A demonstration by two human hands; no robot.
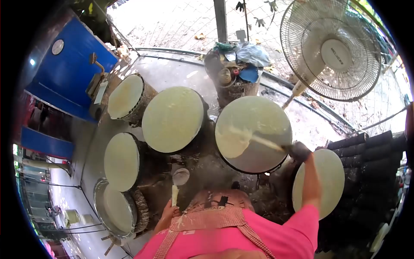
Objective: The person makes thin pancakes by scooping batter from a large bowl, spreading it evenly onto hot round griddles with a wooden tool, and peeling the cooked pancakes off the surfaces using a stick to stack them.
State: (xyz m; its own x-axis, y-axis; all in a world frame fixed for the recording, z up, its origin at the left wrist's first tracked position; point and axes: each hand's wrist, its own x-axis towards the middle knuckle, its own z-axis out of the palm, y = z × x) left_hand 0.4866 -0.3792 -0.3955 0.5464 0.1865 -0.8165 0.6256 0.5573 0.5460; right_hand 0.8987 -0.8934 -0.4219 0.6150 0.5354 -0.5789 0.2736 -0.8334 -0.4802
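My right hand (297,152), in a dark glove, grips the end of a pale long-handled spreader (267,143). Its far end reaches over a round griddle (254,162), where it blends into a cream patch of batter (233,142); the head's shape is hard to make out. Greyish surface shows on the griddle's lower part. Low on the left, my left hand (171,210) is closed around the light handle of a ladle (181,176), its round bowl pointing away from me. Beside that griddle, another round one (173,118) bears an even pale layer.
More pale-topped rounds stand around me: far left (126,97), left (121,162) and right (321,183). A rimmed pan (100,194) sits lower left. A standing fan (336,54), a cluttered drum (235,93), stacked dark blocks (366,172) and a blue panel (64,64) surround the area.
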